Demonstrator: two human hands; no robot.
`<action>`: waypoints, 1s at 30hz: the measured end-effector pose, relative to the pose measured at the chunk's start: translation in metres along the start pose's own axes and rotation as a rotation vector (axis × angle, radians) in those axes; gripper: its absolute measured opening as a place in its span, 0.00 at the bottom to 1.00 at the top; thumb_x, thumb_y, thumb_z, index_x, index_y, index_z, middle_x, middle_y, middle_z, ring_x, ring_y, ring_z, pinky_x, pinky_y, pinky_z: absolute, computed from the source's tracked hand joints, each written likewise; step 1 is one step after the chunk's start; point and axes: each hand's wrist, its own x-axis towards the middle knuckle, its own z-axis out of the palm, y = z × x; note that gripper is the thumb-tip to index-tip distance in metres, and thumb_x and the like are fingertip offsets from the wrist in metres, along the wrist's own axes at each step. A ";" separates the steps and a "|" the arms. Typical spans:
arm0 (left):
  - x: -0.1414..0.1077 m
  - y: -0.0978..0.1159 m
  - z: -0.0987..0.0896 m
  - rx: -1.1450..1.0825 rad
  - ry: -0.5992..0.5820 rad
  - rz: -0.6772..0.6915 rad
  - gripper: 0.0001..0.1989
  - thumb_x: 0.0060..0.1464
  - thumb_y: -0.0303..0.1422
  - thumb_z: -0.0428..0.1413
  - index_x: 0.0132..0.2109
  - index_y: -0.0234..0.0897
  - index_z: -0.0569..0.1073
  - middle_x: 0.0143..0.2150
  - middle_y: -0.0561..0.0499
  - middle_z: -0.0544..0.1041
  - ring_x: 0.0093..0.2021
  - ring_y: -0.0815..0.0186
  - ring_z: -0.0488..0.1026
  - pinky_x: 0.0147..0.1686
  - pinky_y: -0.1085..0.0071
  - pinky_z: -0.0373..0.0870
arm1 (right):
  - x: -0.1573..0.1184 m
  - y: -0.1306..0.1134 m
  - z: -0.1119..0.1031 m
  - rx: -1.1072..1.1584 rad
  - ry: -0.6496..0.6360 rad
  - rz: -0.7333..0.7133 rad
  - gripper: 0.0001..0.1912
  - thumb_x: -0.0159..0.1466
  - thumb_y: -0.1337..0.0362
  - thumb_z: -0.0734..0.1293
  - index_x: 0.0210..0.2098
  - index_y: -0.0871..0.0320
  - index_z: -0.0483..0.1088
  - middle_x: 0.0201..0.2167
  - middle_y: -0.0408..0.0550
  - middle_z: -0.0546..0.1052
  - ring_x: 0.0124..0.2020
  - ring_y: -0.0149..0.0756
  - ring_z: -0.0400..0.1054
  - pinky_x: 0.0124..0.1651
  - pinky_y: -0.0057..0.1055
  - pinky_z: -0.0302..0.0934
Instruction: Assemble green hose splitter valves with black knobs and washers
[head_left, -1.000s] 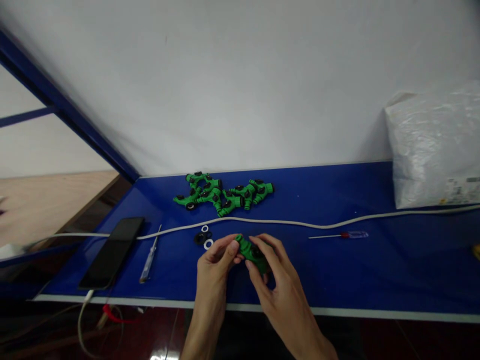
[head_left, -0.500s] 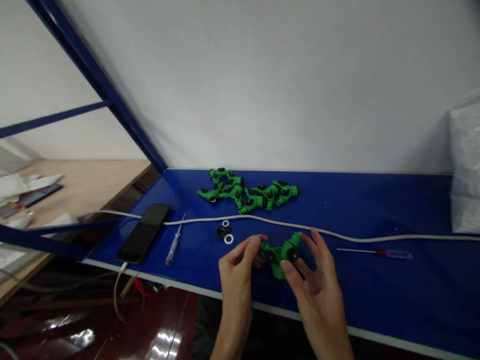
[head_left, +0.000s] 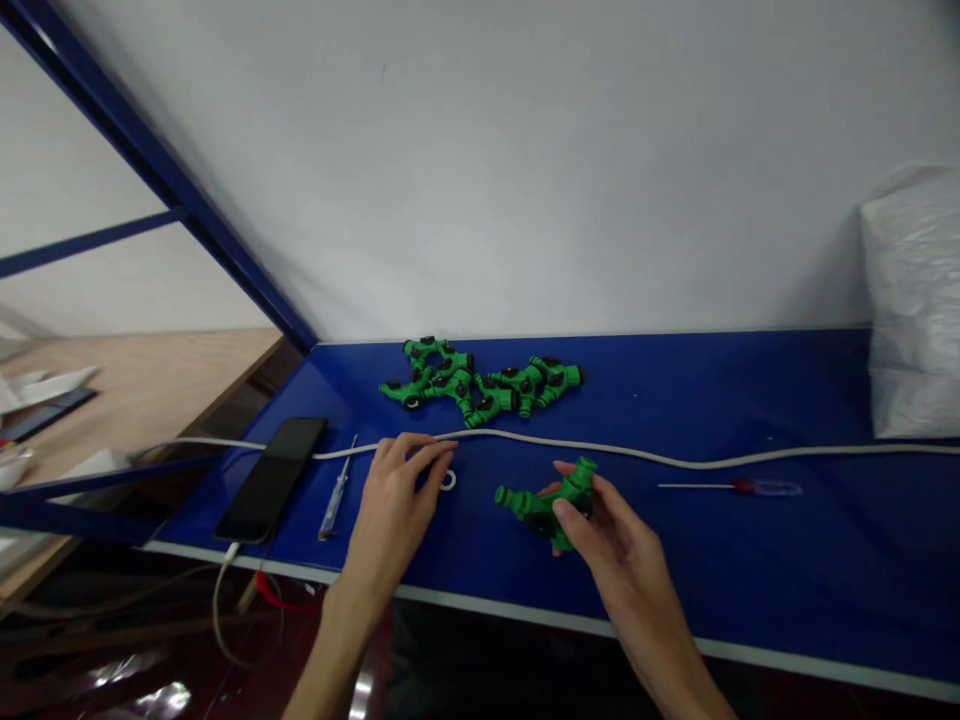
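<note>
My right hand grips a green two-way hose splitter with black valve knobs, holding it above the front of the blue table. One of its two threaded outlets points left, the other up. To the left, my left hand is down among the small rings, thumb and fingertips drawn close together. Whatever lies between those fingertips is hidden. A white ring washer shows just beside the thumb. Farther back, several more green splitters lie in a loose group.
A white cable crosses the blue table. At left lie a black phone with a plugged lead and a clear-handled screwdriver. A red-and-clear screwdriver rests at right. A white plastic bag stands against the wall.
My left hand has let go of the splitter and moved left to the small rings, covering most of them. My right hand keeps the splitter, now wrapped more firmly around it. The view has shifted slightly.
</note>
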 end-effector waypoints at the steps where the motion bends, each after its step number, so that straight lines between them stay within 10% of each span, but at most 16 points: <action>1: 0.005 -0.007 -0.002 0.046 -0.060 0.053 0.12 0.67 0.34 0.55 0.49 0.43 0.84 0.47 0.46 0.80 0.47 0.56 0.74 0.52 0.57 0.71 | -0.001 0.000 0.000 0.002 -0.018 -0.005 0.32 0.59 0.45 0.76 0.54 0.59 0.73 0.42 0.51 0.81 0.41 0.39 0.76 0.33 0.26 0.72; 10: 0.043 -0.021 -0.015 0.177 -0.389 0.169 0.08 0.62 0.35 0.59 0.40 0.42 0.84 0.42 0.46 0.80 0.44 0.54 0.73 0.48 0.58 0.71 | -0.002 0.003 0.004 -0.007 -0.044 -0.057 0.31 0.62 0.46 0.74 0.57 0.58 0.72 0.41 0.49 0.79 0.38 0.35 0.75 0.36 0.26 0.73; 15: 0.047 -0.021 -0.014 0.152 -0.393 0.155 0.07 0.60 0.37 0.60 0.37 0.42 0.82 0.40 0.47 0.82 0.43 0.53 0.73 0.48 0.59 0.69 | 0.000 0.003 0.005 0.067 -0.029 -0.010 0.31 0.62 0.45 0.74 0.56 0.59 0.71 0.36 0.44 0.75 0.23 0.27 0.66 0.23 0.28 0.69; 30: 0.053 -0.033 -0.007 0.135 -0.390 0.289 0.12 0.65 0.37 0.54 0.42 0.46 0.84 0.43 0.49 0.85 0.44 0.54 0.72 0.48 0.58 0.66 | 0.005 0.003 0.003 0.198 -0.105 -0.051 0.24 0.66 0.46 0.71 0.52 0.55 0.70 0.42 0.47 0.71 0.38 0.36 0.68 0.25 0.31 0.74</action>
